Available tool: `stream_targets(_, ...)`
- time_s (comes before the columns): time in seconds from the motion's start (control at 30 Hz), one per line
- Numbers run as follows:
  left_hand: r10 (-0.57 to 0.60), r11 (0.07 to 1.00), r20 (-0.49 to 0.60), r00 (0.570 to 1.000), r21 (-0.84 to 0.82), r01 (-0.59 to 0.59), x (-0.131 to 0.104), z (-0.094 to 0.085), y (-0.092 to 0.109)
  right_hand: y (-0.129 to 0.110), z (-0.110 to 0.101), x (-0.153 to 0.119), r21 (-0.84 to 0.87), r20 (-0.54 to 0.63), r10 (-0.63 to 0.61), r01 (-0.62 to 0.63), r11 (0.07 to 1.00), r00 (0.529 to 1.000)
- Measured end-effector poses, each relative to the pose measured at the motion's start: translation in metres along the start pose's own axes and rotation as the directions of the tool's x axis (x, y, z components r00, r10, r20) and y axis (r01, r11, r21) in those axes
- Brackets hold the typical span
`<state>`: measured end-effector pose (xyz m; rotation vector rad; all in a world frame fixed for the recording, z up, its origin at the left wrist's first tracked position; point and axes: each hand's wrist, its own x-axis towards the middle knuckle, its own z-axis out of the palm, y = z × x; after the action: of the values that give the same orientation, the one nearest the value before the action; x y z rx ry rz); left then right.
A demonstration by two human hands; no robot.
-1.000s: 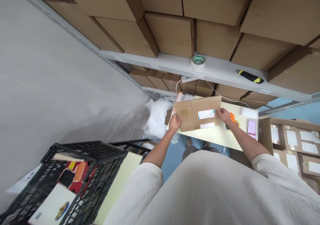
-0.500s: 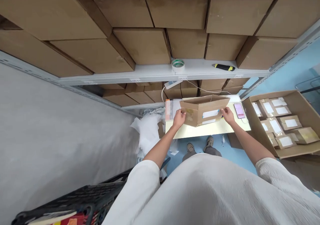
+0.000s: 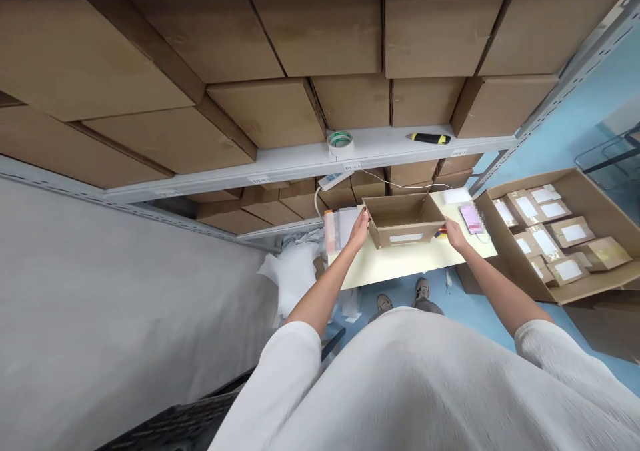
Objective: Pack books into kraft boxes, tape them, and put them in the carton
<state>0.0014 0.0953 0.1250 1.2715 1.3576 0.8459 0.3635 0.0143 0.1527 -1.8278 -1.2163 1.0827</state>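
A cardboard box (image 3: pixel 423 231) with an open top stands opened out over the pale yellow table, white labels on its near side. My left hand (image 3: pixel 359 229) grips its left end, fingers along the outside wall. At the right end, my right hand (image 3: pixel 454 235) is closed on the near corner. A small blue and yellow item (image 3: pixel 441 232) shows beside the right fingers, partly hidden. To the right of that hand lies a phone (image 3: pixel 471 218) with a lit pink screen.
A tape roll (image 3: pixel 341 141) and a black-yellow utility knife (image 3: pixel 429 138) lie on the shelf (image 3: pixel 380 145) below stacked cartons (image 3: pixel 350 101). A large carton (image 3: pixel 520 264) of labelled parcels stands right of the table (image 3: pixel 380 267). White bags (image 3: pixel 293 274) lie left; a power strip (image 3: pixel 334 181) hangs behind.
The box has gone from partly flattened to squared open, its inside now visible. Both hands stay at its ends. The camera view has shifted slightly.
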Motion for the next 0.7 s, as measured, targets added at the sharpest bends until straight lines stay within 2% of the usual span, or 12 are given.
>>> stream_targets(0.1,-0.016,0.999,0.021,1.000,-0.030,0.017,0.001,-0.002,0.009,-0.017,-0.006,0.008,0.157,0.045,-0.003,-0.004,0.988,0.999)
stream_targets(0.2,0.005,1.000,0.004,1.000,0.023,-0.005,0.004,-0.004,0.019,-0.031,-0.008,0.015,0.147,0.130,-0.047,0.027,0.989,0.990)
stream_targets(0.3,-0.006,1.000,-0.010,1.000,0.026,0.007,0.006,-0.009,0.027,-0.038,-0.007,0.021,0.120,0.159,-0.050,0.031,0.992,0.986)
stream_targets(0.53,0.011,1.000,0.173,0.985,0.027,-0.016,0.000,-0.028,0.031,-0.043,-0.010,0.031,0.097,0.165,0.037,-0.054,0.994,0.986)
stream_targets(0.7,0.017,1.000,0.197,0.980,0.013,-0.020,0.002,-0.031,0.027,-0.047,-0.015,0.036,0.101,0.204,0.066,-0.088,0.991,0.977)
